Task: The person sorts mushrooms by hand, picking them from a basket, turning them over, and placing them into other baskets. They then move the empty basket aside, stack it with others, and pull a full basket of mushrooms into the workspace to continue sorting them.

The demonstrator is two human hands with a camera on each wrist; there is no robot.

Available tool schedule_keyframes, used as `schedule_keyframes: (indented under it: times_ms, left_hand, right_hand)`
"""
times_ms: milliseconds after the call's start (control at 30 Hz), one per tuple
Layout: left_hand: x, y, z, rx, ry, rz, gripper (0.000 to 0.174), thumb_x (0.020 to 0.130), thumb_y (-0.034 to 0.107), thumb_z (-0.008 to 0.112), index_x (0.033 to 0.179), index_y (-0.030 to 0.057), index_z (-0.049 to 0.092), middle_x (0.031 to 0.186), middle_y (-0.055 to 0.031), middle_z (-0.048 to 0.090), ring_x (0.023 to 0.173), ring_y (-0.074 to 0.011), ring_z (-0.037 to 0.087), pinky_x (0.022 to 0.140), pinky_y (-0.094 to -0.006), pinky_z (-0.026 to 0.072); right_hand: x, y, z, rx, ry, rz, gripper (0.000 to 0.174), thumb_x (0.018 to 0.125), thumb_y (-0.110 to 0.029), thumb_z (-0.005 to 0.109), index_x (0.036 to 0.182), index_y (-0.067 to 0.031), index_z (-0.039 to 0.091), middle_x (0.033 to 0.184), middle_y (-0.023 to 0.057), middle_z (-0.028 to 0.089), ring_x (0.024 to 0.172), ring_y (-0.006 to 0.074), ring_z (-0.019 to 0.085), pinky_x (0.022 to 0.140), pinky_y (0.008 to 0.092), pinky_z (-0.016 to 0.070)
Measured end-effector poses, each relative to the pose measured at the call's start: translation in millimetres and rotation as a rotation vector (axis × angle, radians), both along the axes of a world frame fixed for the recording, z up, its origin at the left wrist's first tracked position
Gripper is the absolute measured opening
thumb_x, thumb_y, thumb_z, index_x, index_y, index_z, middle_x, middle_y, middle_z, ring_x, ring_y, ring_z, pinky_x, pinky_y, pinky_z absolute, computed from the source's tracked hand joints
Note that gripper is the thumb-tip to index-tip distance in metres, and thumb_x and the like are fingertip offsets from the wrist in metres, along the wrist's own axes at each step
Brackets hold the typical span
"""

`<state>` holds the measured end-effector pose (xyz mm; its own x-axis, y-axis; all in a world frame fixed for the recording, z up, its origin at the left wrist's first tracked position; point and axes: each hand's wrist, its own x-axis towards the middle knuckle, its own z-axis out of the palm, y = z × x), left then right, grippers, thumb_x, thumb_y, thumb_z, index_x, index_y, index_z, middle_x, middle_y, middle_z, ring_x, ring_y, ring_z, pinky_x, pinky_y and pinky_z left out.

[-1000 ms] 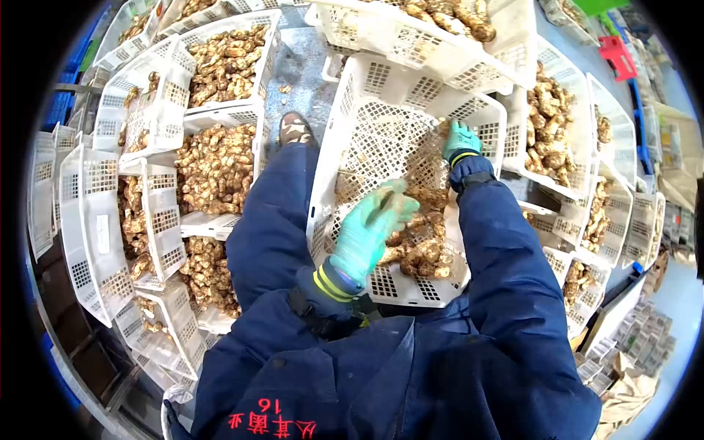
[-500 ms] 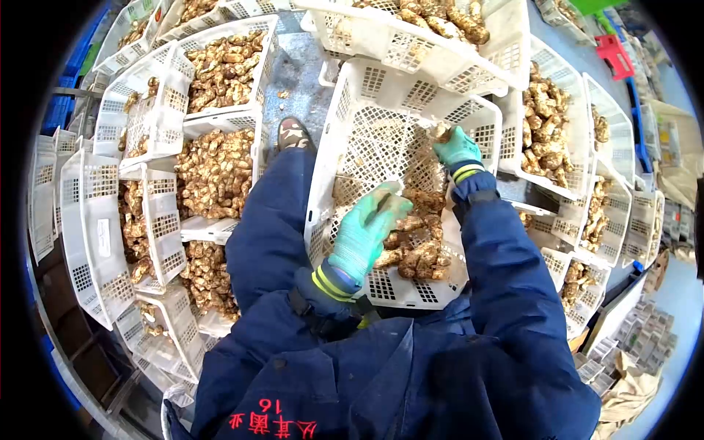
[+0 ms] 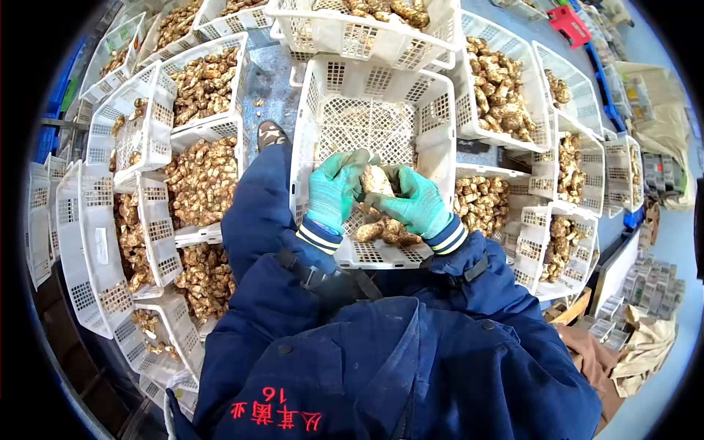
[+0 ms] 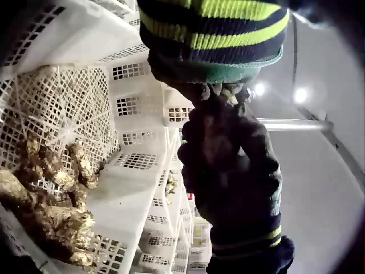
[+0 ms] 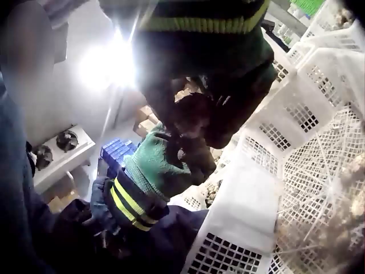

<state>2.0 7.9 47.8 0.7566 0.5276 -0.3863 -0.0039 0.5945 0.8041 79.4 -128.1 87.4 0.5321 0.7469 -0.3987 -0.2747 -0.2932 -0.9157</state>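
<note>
white plastic crates (image 3: pixel 370 125) of ginger (image 3: pixel 198 176), grey concrete floor (image 3: pixel 275 81), blue pallets (image 5: pixel 117 151)

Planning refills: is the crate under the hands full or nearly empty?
Nearly empty: the crate shows bare mesh floor, few roots at its near end.

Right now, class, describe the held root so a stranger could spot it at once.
Start at the white lattice crate on the blue-clad lap. Above its heap of roots, one pale knobbly root sits between the green-gloved left grip and right grip: the only one lifted.
</note>
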Motion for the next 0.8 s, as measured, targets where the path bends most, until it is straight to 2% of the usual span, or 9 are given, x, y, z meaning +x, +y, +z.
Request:
schedule_keyframes:
  times_ms: [100,233,300,367,500,567,700,733,800]
  left_hand:
    - [-0.6,6.8,6.4,-0.121,0.117,0.020,0.014,0.088,0.010,0.062,0.101,0.0034,0.063,0.077,-0.0015,0.065,0.048,-0.0045,0.048,0.041,-0.0183,0.0358]
    - [-2.2,14.0,-21.4,0.941,0.249,-0.072,0.062,0.075,-0.008,0.064,0.132,0.0101,0.048,0.141,-0.0184,0.035,0.124,-0.0266,0.043,0.096,-0.0325,0.0440]
    - [0.7,15.5,-33.5,1.065,0.171,0.108,0.070,0.073,-0.007,0.067,0.136,0.0128,0.044,0.144,-0.0188,0.029,0.125,-0.0272,0.042,0.094,-0.0330,0.0456]
    - [-3.2,23.2,-22.3,1.037,0.233,0.049,0.045,0.084,0.005,0.060,0.128,0.0040,0.050,0.132,-0.0176,0.046,0.108,-0.0202,0.053,0.085,-0.0251,0.0487]
    - [-0.1,25.3,-42.2,-0.287,-0.229,-0.201,0.036,0.097,0.020,0.043,0.123,-0.0042,0.051,0.108,-0.0117,0.063,0.074,-0.0138,0.062,0.060,-0.0219,0.0522]
    - [-10.6,2.6,13.0,-0.073,-0.172,-0.282,0.041,0.095,0.019,0.046,0.131,-0.0020,0.044,0.103,-0.0130,0.064,0.074,-0.0190,0.065,0.060,-0.0263,0.0537]
    - [-6.9,10.7,-1.8,-0.222,-0.214,-0.425,0.059,0.088,0.024,0.060,0.138,0.0014,0.037,0.097,-0.0148,0.064,0.079,-0.0262,0.068,0.066,-0.0299,0.0551]
    - [-3.1,7.3,7.6,-0.180,-0.239,-0.389,0.057,0.089,0.018,0.059,0.138,0.0017,0.036,0.102,-0.0134,0.064,0.085,-0.0256,0.067,0.067,-0.0286,0.0548]
    - [-2.1,2.0,-1.3,-0.031,-0.293,-0.302,0.051,0.090,0.006,0.054,0.138,0.0012,0.037,0.125,-0.0126,0.054,0.084,-0.0211,0.065,0.069,-0.0271,0.0547]
  right_hand:
    - [5.1,-13.0,6.1,0.077,0.108,0.000,0.051,0.080,-0.004,0.070,0.126,0.0040,0.048,0.111,0.0051,0.059,0.097,0.0082,0.055,0.081,0.0222,0.0478]
    - [15.7,-21.2,21.3,0.099,0.139,0.072,0.056,0.082,0.000,0.064,0.134,0.0000,0.043,0.119,0.0064,0.057,0.101,0.0105,0.057,0.086,0.0238,0.0485]
    - [20.4,-23.9,19.1,0.119,0.202,0.021,0.056,0.081,-0.001,0.063,0.133,-0.0013,0.044,0.114,0.0064,0.058,0.103,0.0121,0.056,0.088,0.0268,0.0474]
    - [26.9,-23.2,27.6,-0.060,-0.737,0.252,0.062,0.075,-0.003,0.068,0.133,-0.0068,0.046,0.096,0.0066,0.058,0.094,0.0181,0.056,0.082,0.0319,0.0468]
    - [36.7,-10.9,31.0,-0.107,-1.082,0.322,0.072,0.068,-0.012,0.075,0.134,-0.0134,0.047,0.084,0.0092,0.051,0.080,0.0281,0.049,0.074,0.0362,0.0429]
    - [37.6,0.1,36.9,-0.094,-1.115,0.345,0.078,0.068,-0.017,0.076,0.138,-0.0134,0.042,0.090,0.0092,0.055,0.084,0.0294,0.050,0.079,0.0382,0.0425]
    - [45.6,7.6,-9.6,0.385,-0.635,-0.005,0.088,0.075,-0.040,0.073,0.143,-0.0039,0.029,0.129,0.0135,0.050,0.112,0.0243,0.051,0.100,0.0362,0.0377]
    - [40.2,6.5,-7.7,0.384,-0.199,-0.173,0.076,0.074,-0.002,0.066,0.141,-0.0023,0.031,0.129,0.0154,0.048,0.115,0.0174,0.049,0.101,0.0331,0.0387]
    - [35.3,4.3,-21.2,0.395,0.111,-0.203,0.063,0.082,-0.010,0.062,0.137,0.0021,0.034,0.119,0.0121,0.054,0.109,0.0166,0.052,0.095,0.0299,0.0420]
